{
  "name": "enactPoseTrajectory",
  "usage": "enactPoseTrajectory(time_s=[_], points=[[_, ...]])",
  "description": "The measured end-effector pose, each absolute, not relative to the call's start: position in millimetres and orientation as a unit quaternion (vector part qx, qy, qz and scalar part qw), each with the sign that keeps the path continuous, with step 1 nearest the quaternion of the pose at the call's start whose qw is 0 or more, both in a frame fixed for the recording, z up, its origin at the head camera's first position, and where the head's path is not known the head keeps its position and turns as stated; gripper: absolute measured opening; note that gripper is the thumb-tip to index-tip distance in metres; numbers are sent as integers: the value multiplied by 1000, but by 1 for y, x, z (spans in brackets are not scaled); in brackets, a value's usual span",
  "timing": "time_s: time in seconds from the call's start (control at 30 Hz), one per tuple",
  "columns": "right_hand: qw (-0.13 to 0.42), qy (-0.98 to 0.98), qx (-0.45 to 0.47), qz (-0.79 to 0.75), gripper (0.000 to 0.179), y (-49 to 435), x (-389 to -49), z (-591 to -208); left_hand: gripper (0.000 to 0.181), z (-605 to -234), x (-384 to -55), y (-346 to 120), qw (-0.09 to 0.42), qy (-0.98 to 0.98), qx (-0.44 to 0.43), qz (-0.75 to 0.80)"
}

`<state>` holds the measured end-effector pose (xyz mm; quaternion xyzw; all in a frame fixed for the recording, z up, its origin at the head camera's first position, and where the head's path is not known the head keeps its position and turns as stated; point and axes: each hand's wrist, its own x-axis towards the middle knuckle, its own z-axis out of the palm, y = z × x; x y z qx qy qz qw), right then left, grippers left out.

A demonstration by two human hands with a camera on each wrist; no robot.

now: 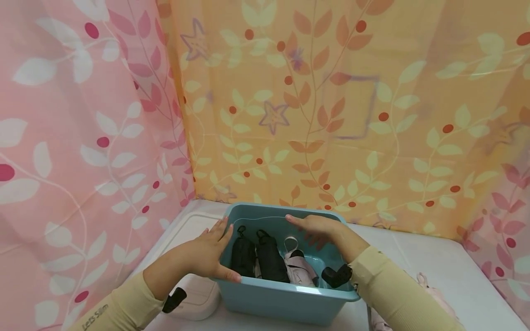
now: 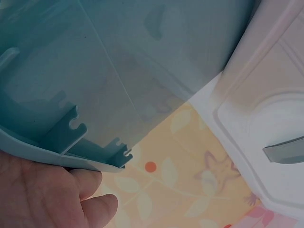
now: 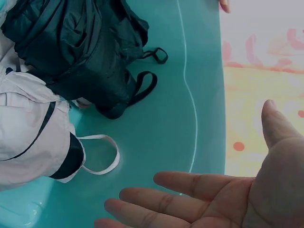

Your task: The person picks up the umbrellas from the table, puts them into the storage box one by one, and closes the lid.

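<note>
A blue plastic bin (image 1: pixel 281 301) holds two black folded umbrellas (image 1: pixel 271 257) with wrist loops and a pale pink folded umbrella (image 1: pixel 300 269) with a white loop. On the bin's left rim rests my left hand (image 1: pixel 207 253), fingers spread and thumb along the near edge. The left wrist view shows that hand's fingers (image 2: pixel 90 194) against the outside of the rim. My right hand (image 1: pixel 320 230) is over the bin's right part, fingers extended and holding nothing. In the right wrist view, its palm (image 3: pixel 228 199) faces the camera, apart from the umbrellas.
A white lidded box (image 1: pixel 194 299) stands left of the bin, with a grey handle (image 2: pixel 285 151) in the left wrist view. Pale pink fabric (image 1: pixel 436 296) lies on the white table (image 1: pixel 414 248) at right, partly behind my sleeve. Patterned curtains (image 1: pixel 290 115) enclose the far and left sides.
</note>
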<state>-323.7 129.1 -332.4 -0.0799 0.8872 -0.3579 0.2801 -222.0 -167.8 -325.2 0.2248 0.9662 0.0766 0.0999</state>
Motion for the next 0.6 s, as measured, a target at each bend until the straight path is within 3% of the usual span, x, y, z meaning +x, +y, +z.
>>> enactPoseTrajectory(time_s=[0.6], points=[[264,847,-123,-445,83,162,-316,-296,121,-326,-223,-168,101,966,225,77]])
